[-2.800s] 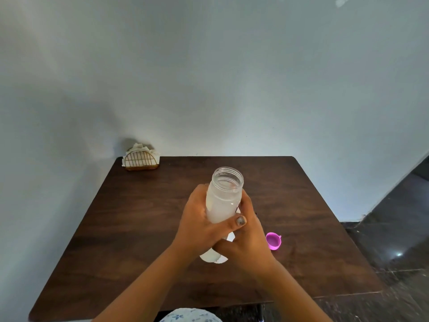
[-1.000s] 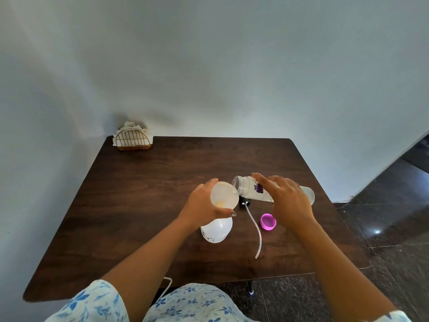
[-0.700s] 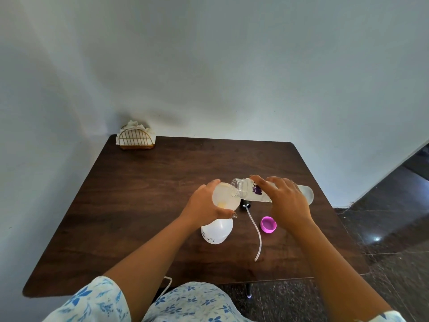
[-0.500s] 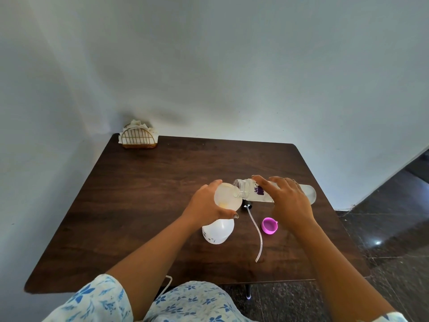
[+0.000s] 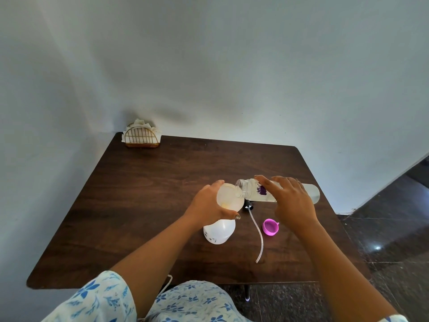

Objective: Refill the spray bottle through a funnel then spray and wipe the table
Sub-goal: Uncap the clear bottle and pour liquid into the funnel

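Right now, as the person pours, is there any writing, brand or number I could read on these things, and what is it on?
Purple label on the clear bottle: there is print, but it is too blurred to read.
Dark marks low on the white spray bottle: too small to read.
Funnel, pink cap, napkin holder: no writing shows.
So nothing can be quoted.
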